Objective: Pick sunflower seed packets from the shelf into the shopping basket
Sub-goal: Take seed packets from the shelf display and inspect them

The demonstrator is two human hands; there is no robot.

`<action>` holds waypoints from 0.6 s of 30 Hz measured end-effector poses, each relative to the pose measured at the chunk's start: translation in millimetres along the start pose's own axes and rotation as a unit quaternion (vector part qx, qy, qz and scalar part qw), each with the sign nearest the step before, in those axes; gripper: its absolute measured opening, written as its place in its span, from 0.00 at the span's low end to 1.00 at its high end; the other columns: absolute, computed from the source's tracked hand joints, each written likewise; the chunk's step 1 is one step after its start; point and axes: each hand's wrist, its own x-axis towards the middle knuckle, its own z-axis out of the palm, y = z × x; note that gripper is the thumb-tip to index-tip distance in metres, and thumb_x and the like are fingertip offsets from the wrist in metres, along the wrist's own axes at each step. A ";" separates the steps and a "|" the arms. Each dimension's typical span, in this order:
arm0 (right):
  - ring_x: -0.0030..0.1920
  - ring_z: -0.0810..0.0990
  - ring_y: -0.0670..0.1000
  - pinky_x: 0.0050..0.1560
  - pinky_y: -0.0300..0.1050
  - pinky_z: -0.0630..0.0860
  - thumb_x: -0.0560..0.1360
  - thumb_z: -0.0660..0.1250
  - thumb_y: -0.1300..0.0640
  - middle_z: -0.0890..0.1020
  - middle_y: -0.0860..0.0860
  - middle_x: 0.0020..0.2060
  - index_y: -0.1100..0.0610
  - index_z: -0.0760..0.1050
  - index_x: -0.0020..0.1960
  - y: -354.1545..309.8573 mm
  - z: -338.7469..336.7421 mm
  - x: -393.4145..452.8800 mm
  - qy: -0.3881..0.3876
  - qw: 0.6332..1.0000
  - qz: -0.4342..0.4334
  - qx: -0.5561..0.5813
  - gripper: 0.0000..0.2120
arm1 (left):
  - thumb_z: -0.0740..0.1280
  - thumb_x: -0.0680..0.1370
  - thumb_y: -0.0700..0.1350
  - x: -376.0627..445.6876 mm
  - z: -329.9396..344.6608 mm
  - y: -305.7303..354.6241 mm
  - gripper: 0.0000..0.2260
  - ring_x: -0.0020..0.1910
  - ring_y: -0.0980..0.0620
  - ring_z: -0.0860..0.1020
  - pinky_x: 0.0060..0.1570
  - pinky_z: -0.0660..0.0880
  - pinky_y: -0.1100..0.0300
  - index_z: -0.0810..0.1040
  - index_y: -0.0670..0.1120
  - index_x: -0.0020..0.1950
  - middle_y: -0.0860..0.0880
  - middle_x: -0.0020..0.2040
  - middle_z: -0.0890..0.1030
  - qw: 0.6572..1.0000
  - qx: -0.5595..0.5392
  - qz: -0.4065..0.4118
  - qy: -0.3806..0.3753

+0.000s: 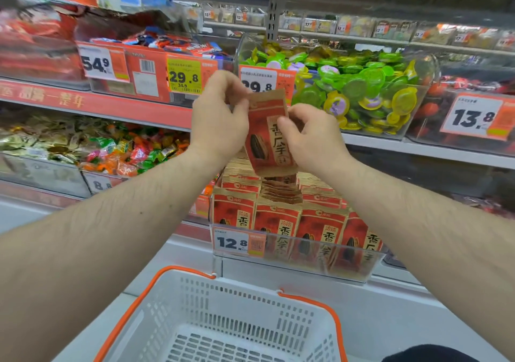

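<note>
The white shopping basket [223,320] sits below, holding nothing visible. Above the stocked shelf bin [295,250], the left hand [220,122] and right hand [312,133] both pinch one sunflower seed packet [269,141] upright between them.

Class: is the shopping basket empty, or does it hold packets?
Empty as far as visible: the shopping basket shows only bare slotted floor; its near end is cropped.

Both hands, left hand [220,119] and right hand [312,136], seemingly pinch one seed packet [269,141] above the basket [223,320]
</note>
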 end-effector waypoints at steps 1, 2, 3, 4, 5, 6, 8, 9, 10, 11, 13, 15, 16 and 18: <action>0.35 0.72 0.48 0.36 0.45 0.66 0.80 0.64 0.55 0.75 0.44 0.33 0.55 0.77 0.43 -5.7 -0.2 0.1 0.019 1.000 -0.007 0.006 0.08 | 0.66 0.75 0.37 2.2 -2.8 5.3 0.10 0.42 0.58 0.76 0.47 0.74 0.61 0.70 0.52 0.48 0.55 0.44 0.77 0.999 -0.033 -0.012 0.016; 0.35 0.72 0.50 0.37 0.47 0.67 0.79 0.64 0.55 0.75 0.46 0.31 0.56 0.76 0.40 -11.4 -0.7 -0.1 0.036 0.999 -0.011 0.016 0.10 | 0.67 0.75 0.40 3.5 -5.5 9.3 0.10 0.43 0.57 0.76 0.48 0.75 0.60 0.70 0.52 0.50 0.53 0.46 0.77 0.996 -0.068 -0.040 0.030; 0.35 0.72 0.50 0.37 0.48 0.67 0.79 0.64 0.54 0.74 0.48 0.31 0.58 0.74 0.38 -16.2 -0.1 -0.4 0.046 0.998 -0.008 0.029 0.12 | 0.68 0.74 0.44 3.4 -7.7 12.0 0.10 0.45 0.55 0.78 0.50 0.77 0.57 0.70 0.53 0.51 0.51 0.48 0.78 0.991 -0.104 -0.081 0.037; 0.35 0.72 0.51 0.37 0.49 0.69 0.79 0.64 0.54 0.75 0.49 0.30 0.59 0.74 0.37 -20.5 1.1 -2.1 0.048 0.998 0.002 0.048 0.13 | 0.69 0.74 0.47 1.2 -9.7 15.0 0.10 0.47 0.52 0.80 0.52 0.79 0.53 0.72 0.53 0.52 0.49 0.49 0.80 0.980 -0.143 -0.132 0.036; 0.35 0.74 0.53 0.38 0.49 0.71 0.79 0.64 0.54 0.76 0.50 0.31 0.59 0.74 0.37 -24.7 3.5 -5.6 0.041 0.997 0.020 0.070 0.14 | 0.70 0.75 0.48 -3.6 -10.8 16.3 0.08 0.48 0.49 0.81 0.54 0.80 0.48 0.74 0.52 0.51 0.47 0.49 0.81 0.965 -0.185 -0.184 0.026; 0.36 0.76 0.55 0.39 0.50 0.73 0.78 0.64 0.54 0.78 0.53 0.32 0.60 0.75 0.36 -26.7 6.9 -10.9 0.023 0.995 0.046 0.089 0.14 | 0.69 0.77 0.48 -12.0 -12.1 17.1 0.05 0.48 0.47 0.83 0.54 0.81 0.45 0.76 0.50 0.50 0.46 0.48 0.83 0.947 -0.222 -0.233 0.009; 0.34 0.75 0.58 0.39 0.52 0.73 0.78 0.65 0.53 0.79 0.56 0.31 0.61 0.75 0.35 -26.7 14.0 -26.1 -0.029 0.986 0.106 0.122 0.16 | 0.65 0.83 0.45 -35.0 -15.2 15.7 0.05 0.43 0.47 0.84 0.49 0.82 0.46 0.78 0.47 0.48 0.46 0.43 0.85 0.906 -0.272 -0.323 -0.020; 0.33 0.76 0.59 0.40 0.53 0.74 0.78 0.65 0.52 0.80 0.56 0.31 0.61 0.76 0.35 -24.8 17.8 -35.1 -0.055 0.981 0.131 0.134 0.17 | 0.63 0.83 0.44 -47.4 -18.1 13.1 0.06 0.41 0.48 0.84 0.45 0.82 0.47 0.78 0.46 0.48 0.46 0.41 0.85 0.889 -0.288 -0.355 -0.029; 0.35 0.79 0.59 0.41 0.54 0.76 0.78 0.66 0.50 0.82 0.56 0.33 0.62 0.77 0.36 -22.6 20.9 -44.7 -0.077 0.976 0.149 0.140 0.17 | 0.62 0.83 0.44 -58.9 -21.9 9.4 0.06 0.39 0.48 0.84 0.40 0.82 0.50 0.77 0.46 0.49 0.46 0.40 0.85 0.878 -0.293 -0.378 -0.038; 0.38 0.82 0.58 0.43 0.54 0.78 0.78 0.66 0.50 0.84 0.55 0.35 0.61 0.79 0.38 -19.3 24.1 -54.0 -0.098 0.971 0.163 0.142 0.16 | 0.62 0.84 0.44 -70.3 -25.8 5.2 0.06 0.38 0.49 0.84 0.37 0.81 0.52 0.77 0.45 0.50 0.46 0.40 0.85 0.869 -0.290 -0.397 -0.050; 0.39 0.84 0.49 0.40 0.47 0.80 0.79 0.67 0.52 0.86 0.49 0.37 0.57 0.81 0.41 -12.1 30.9 -72.3 -0.134 0.962 0.184 0.150 0.12 | 0.62 0.83 0.44 -89.9 -33.5 -5.7 0.06 0.39 0.49 0.85 0.35 0.80 0.55 0.77 0.45 0.51 0.46 0.41 0.86 0.858 -0.275 -0.426 -0.078; 0.35 0.83 0.42 0.33 0.39 0.76 0.79 0.68 0.56 0.85 0.46 0.36 0.54 0.81 0.43 -6.4 40.7 -89.2 -0.158 0.943 0.216 0.198 0.07 | 0.62 0.83 0.43 -105.6 -39.4 -16.4 0.06 0.39 0.49 0.84 0.36 0.80 0.55 0.79 0.45 0.50 0.45 0.43 0.86 0.848 -0.266 -0.446 -0.105; 0.36 0.83 0.42 0.34 0.37 0.75 0.79 0.68 0.57 0.86 0.46 0.38 0.52 0.81 0.44 -3.8 46.5 -96.0 -0.167 0.933 0.232 0.219 0.06 | 0.63 0.82 0.42 -111.9 -41.8 -22.8 0.06 0.40 0.48 0.84 0.40 0.80 0.54 0.80 0.45 0.51 0.45 0.45 0.86 0.845 -0.253 -0.454 -0.126; 0.40 0.84 0.44 0.38 0.39 0.76 0.79 0.68 0.58 0.87 0.47 0.41 0.52 0.82 0.47 1.7 57.1 -107.9 -0.177 0.925 0.248 0.226 0.05 | 0.64 0.81 0.41 -120.2 -48.1 -33.5 0.07 0.44 0.48 0.84 0.48 0.79 0.51 0.81 0.44 0.54 0.44 0.48 0.86 0.842 -0.208 -0.464 -0.182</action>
